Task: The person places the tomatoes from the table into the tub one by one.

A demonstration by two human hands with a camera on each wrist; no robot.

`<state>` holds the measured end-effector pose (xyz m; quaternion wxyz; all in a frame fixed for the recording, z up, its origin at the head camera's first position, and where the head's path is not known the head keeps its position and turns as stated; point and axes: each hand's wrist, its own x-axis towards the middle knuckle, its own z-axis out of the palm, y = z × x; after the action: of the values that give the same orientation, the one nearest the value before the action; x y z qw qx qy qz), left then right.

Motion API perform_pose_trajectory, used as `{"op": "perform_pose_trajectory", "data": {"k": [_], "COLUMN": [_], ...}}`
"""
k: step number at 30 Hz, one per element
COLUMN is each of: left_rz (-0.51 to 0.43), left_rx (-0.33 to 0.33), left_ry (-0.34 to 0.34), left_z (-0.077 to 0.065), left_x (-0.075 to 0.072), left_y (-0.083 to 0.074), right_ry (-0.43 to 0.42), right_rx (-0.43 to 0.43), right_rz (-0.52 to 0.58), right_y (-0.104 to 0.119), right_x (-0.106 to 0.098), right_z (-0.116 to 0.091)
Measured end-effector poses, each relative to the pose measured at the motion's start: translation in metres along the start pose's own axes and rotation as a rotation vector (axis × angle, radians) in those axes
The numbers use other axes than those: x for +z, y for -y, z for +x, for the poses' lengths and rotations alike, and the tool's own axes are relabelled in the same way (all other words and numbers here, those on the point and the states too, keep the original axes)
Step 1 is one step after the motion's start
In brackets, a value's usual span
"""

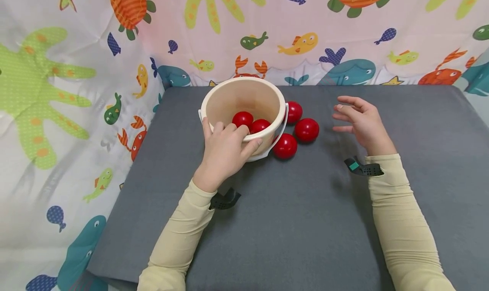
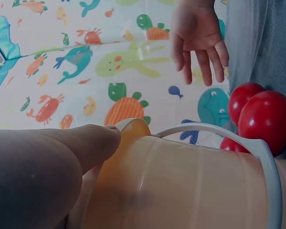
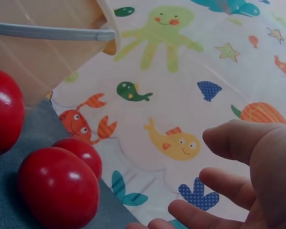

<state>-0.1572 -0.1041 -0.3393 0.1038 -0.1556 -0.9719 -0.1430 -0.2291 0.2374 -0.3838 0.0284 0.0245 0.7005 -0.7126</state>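
Observation:
My left hand (image 1: 224, 153) grips the near rim of a cream bucket (image 1: 263, 87), its fingers over the edge and the thumb along the outside. Inside the bucket lie two glossy red balls (image 1: 242, 119); part of the bottom is hidden by the hand. Three more red balls (image 1: 307, 130) rest on the table close against the bucket's right side, seen also as red balls (image 3: 57, 188) in the right wrist view. To the right of them my right hand (image 1: 361, 121) hovers above the table, fingers spread and relaxed, holding nothing.
The bucket's pale handle (image 1: 282, 131) hangs down on its right side. A grey table (image 1: 290, 223) extends around it. Behind and to the left hangs a curtain (image 1: 229, 49) printed with sea animals. Each wrist wears a black band (image 1: 363, 167).

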Motion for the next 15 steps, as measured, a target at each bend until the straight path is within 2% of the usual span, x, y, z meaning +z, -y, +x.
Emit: {"op": "perform_pose_trajectory", "data": {"k": [8, 15], "left_rz": [-0.002, -0.001], "left_rx": [-0.008, 0.004], "left_ry": [0.002, -0.002], "left_z": [0.0, 0.001], "left_x": [-0.001, 0.0], "left_y": [0.0, 0.0], "right_ry": [0.012, 0.032], "right_rx": [0.014, 0.062], "right_rz": [-0.08, -0.22], "right_y": [-0.006, -0.015], "right_x": [0.002, 0.011], "right_z": [0.003, 0.006]}}
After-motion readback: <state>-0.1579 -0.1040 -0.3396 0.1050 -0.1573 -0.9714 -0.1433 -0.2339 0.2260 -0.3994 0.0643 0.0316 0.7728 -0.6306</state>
